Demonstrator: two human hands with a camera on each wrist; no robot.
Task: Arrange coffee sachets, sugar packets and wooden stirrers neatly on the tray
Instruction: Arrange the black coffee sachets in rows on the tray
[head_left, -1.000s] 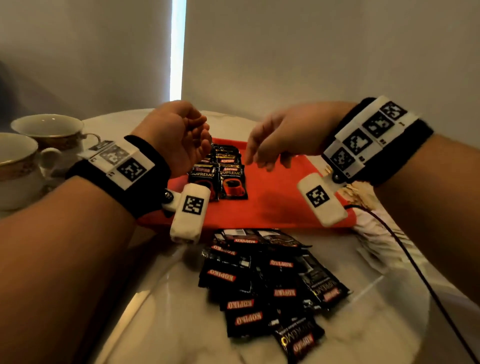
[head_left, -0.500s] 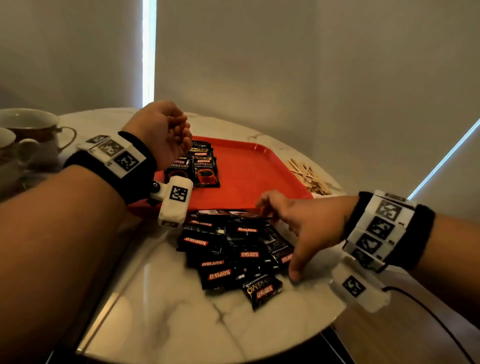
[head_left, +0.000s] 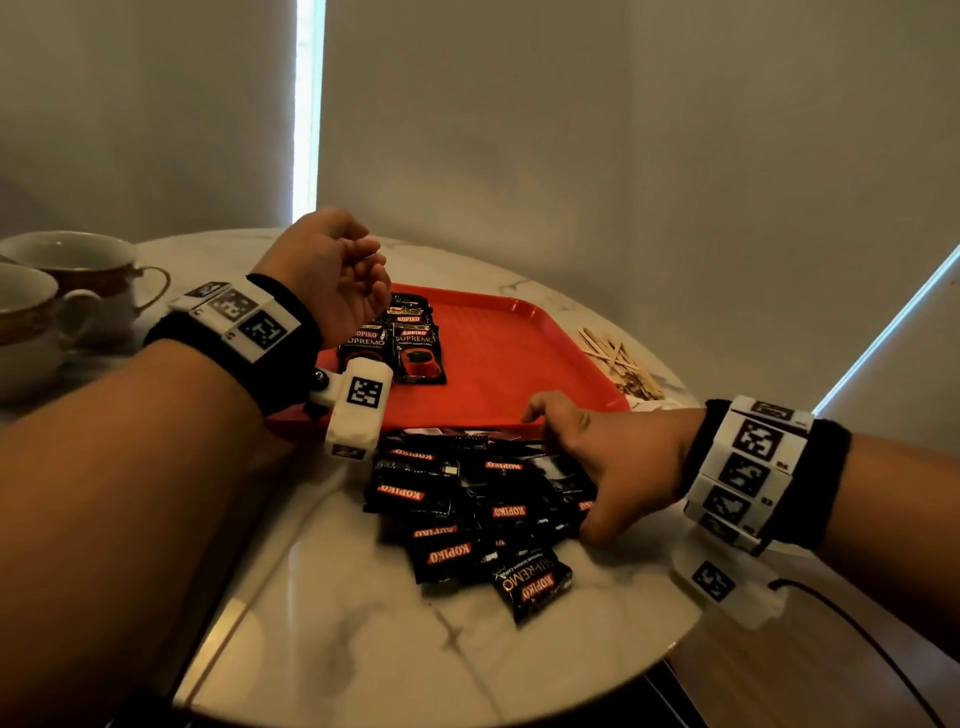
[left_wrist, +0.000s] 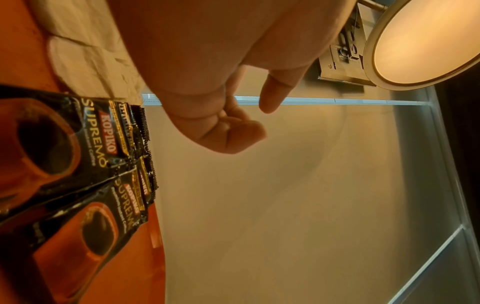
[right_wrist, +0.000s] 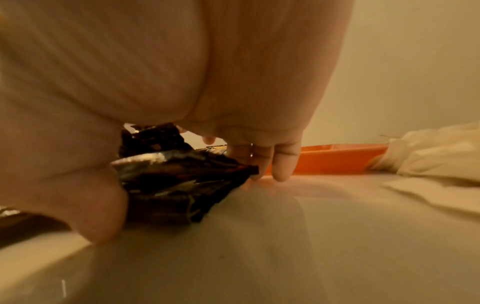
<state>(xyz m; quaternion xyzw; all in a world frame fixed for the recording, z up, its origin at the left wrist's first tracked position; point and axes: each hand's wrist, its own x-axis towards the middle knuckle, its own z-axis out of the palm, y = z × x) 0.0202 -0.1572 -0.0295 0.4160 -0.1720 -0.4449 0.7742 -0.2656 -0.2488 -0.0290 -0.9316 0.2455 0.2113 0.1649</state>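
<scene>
While left hand hovers, right hand on sachet pile, beside tray

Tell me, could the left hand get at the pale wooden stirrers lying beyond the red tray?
Probably not easily: the left hand hovers over the red tray's far-left corner, while the wooden stirrers lie past its right edge, across the whole tray.

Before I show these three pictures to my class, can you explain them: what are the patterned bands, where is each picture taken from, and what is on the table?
A person wears a head camera and a patterned band with a camera on each wrist. The head view shows a marble table with a red tray, loose coffee sachets, wooden stirrers and cups. A few sachets already lie on the tray. The right hand closes round the loose pile; its wrist view shows this from below. The left hand hovers, loosely curled, holding nothing.
</scene>
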